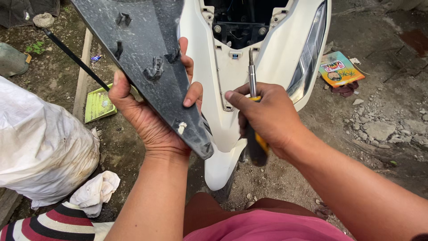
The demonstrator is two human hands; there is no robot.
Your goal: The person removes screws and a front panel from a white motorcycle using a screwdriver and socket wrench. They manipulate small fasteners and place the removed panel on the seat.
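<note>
Left hand (149,114) closed around one dark plastic panel (147,58), lifted clear of the white scooter nose (232,76), its clip side facing me. Right hand (267,118) fisted on one screwdriver (253,89), shaft up, tip near the open cavity. Looks like mid-strip of the fairing; next move needs the tip seated square on a fastener. Four clips counted on panel

The dark panel (147,58) runs off the top edge, and the left hand's (151,111) palm lies hidden behind it. The right hand (267,118) covers most of the screwdriver (254,111) handle. The scooter (267,44) is cut off at the top.
</note>
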